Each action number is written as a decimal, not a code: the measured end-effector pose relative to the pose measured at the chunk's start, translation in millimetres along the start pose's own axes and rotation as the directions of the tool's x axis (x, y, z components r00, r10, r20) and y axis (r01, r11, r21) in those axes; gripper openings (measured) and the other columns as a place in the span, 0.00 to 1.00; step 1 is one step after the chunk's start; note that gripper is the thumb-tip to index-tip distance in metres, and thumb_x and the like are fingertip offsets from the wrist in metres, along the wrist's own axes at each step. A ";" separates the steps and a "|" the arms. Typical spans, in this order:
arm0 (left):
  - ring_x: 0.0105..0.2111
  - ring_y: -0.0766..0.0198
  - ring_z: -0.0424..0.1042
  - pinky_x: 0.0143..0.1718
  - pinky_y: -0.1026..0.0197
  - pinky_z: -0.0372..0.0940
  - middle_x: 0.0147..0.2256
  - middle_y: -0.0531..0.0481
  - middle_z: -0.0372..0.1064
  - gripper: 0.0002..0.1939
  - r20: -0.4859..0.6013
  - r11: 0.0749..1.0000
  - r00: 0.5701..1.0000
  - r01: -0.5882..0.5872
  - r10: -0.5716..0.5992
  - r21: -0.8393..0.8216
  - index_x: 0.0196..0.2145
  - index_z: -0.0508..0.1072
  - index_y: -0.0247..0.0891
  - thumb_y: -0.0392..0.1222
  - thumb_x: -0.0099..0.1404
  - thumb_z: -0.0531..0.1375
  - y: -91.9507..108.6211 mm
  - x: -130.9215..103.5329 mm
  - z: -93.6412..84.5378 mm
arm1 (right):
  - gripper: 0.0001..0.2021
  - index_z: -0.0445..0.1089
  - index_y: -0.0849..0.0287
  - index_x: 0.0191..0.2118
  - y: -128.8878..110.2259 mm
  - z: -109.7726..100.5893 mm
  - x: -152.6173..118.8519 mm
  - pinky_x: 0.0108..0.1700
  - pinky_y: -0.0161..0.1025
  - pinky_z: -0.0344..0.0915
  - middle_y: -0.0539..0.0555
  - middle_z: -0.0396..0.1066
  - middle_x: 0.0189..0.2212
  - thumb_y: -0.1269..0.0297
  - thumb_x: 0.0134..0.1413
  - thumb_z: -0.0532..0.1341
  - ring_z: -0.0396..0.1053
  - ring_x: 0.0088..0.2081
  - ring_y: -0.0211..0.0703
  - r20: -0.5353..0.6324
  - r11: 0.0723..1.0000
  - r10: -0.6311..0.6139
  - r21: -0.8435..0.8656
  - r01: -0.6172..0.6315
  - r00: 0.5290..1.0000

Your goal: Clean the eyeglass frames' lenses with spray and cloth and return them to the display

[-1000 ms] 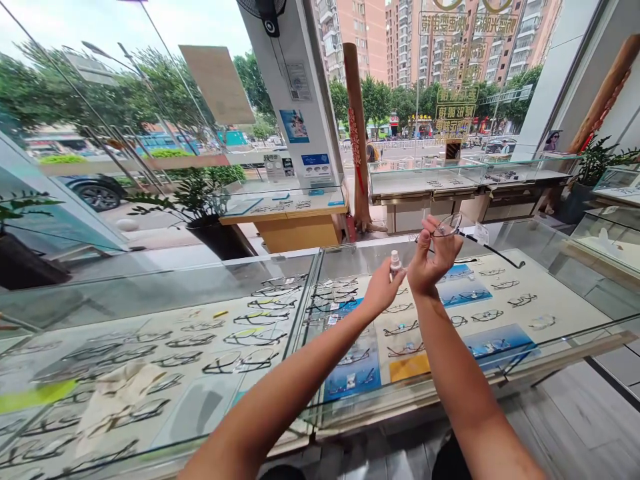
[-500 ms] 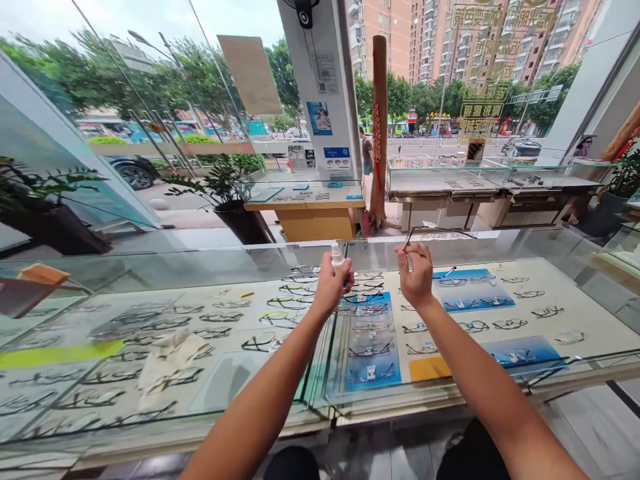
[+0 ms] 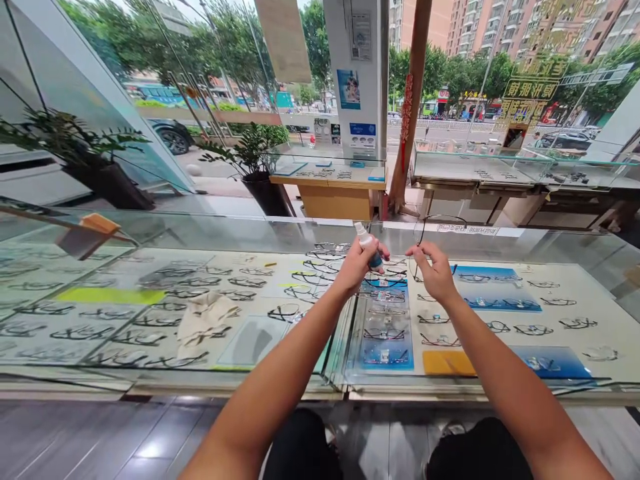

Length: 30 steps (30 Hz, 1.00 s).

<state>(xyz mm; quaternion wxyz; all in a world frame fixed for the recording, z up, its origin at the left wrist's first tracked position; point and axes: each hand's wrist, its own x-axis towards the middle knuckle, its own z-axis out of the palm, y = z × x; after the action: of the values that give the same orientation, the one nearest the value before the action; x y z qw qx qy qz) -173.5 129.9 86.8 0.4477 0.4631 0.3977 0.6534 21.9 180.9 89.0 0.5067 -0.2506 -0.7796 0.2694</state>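
In the head view my left hand (image 3: 354,265) is wrapped round a small white spray bottle (image 3: 364,236), its nozzle pointing up and slightly left. A dark bluish patch shows on the bottle's lower part. To the right, my right hand (image 3: 434,272) pinches a pair of thin-framed eyeglasses (image 3: 423,229) between thumb and fingers. One thin arm of the glasses sticks up above the fingertips, and part of the frame hangs below them. Both hands are above the glass display counter (image 3: 280,230), the bottle just left of the glasses and apart from them.
Rows of eyeglasses (image 3: 384,333) lie inside the counter, some on blue boards (image 3: 489,273). A crumpled beige cloth (image 3: 206,321) is at the left, near an orange-topped stand (image 3: 100,223). Beyond are a smaller showcase (image 3: 334,200), a wooden post (image 3: 411,100) and potted plants (image 3: 270,195).
The camera view has tipped down and turned left. My hands have come closer together; the spray bottle has tilted and the eyeglasses have turned, both still held.
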 end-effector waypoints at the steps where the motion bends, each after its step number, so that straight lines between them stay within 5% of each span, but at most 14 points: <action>1: 0.28 0.65 0.70 0.23 0.65 0.67 0.28 0.58 0.67 0.36 0.008 1.000 1.000 -0.002 0.002 0.014 0.40 0.59 0.44 0.72 0.55 0.71 0.2 0.0 -0.4 | 0.23 0.76 0.54 0.36 -0.5 0.0 0.3 0.49 0.47 0.67 0.53 0.73 0.33 0.44 0.73 0.54 0.70 0.41 0.48 0.015 1.000 0.017 0.016 -0.017 1.000; 5: 0.24 0.68 0.65 0.24 0.65 0.66 0.25 0.59 0.62 0.34 0.036 1.000 0.999 0.012 -0.012 0.004 0.43 0.65 0.42 0.73 0.59 0.67 2.0 0.6 -2.7 | 0.24 0.76 0.54 0.35 -1.3 -0.3 1.5 0.49 0.47 0.66 0.53 0.72 0.32 0.41 0.71 0.55 0.68 0.40 0.48 0.031 0.996 0.067 0.056 -0.069 0.997; 10: 0.35 0.63 0.73 0.30 0.63 0.71 0.36 0.52 0.70 0.33 0.016 0.999 0.999 0.033 -0.033 -0.011 0.47 0.66 0.42 0.72 0.61 0.66 1.7 2.0 -5.1 | 0.26 0.76 0.54 0.34 -0.9 -1.9 3.0 0.49 0.45 0.65 0.52 0.72 0.32 0.37 0.68 0.57 0.68 0.40 0.47 0.076 0.982 0.140 0.120 -0.148 0.987; 16: 0.31 0.65 0.69 0.27 0.66 0.67 0.30 0.57 0.67 0.34 0.073 0.997 0.997 0.012 -0.018 0.073 0.42 0.62 0.44 0.69 0.55 0.72 1.0 -0.5 -5.1 | 0.27 0.77 0.54 0.33 0.2 -2.4 4.5 0.46 0.45 0.65 0.53 0.74 0.32 0.34 0.65 0.58 0.69 0.39 0.47 0.182 0.955 0.178 0.207 -0.215 0.967; 22: 0.29 0.66 0.64 0.31 0.62 0.69 0.30 0.51 0.65 0.38 0.081 0.994 0.992 0.096 -0.099 0.049 0.32 0.71 0.39 0.82 0.56 0.60 4.5 -1.9 -6.4 | 0.26 0.78 0.55 0.34 -2.4 -2.1 4.4 0.49 0.45 0.66 0.54 0.77 0.35 0.34 0.63 0.61 0.70 0.41 0.47 0.311 0.917 0.172 0.296 -0.267 0.935; 30: 0.26 0.64 0.60 0.25 0.62 0.59 0.26 0.50 0.62 0.35 0.043 0.975 0.999 -0.023 0.014 0.223 0.24 0.69 0.39 0.78 0.57 0.59 -5.0 2.2 -10.0 | 0.27 0.78 0.55 0.33 -6.9 -0.8 3.2 0.51 0.46 0.67 0.54 0.78 0.35 0.33 0.63 0.61 0.72 0.41 0.46 0.407 0.907 0.150 0.305 -0.289 0.901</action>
<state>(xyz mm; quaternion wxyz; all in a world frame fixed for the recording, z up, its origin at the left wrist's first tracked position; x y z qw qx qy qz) -182.4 132.4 80.2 0.3950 0.5275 0.4550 0.5989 20.6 178.1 96.0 0.3514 -0.1856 -0.7656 0.5059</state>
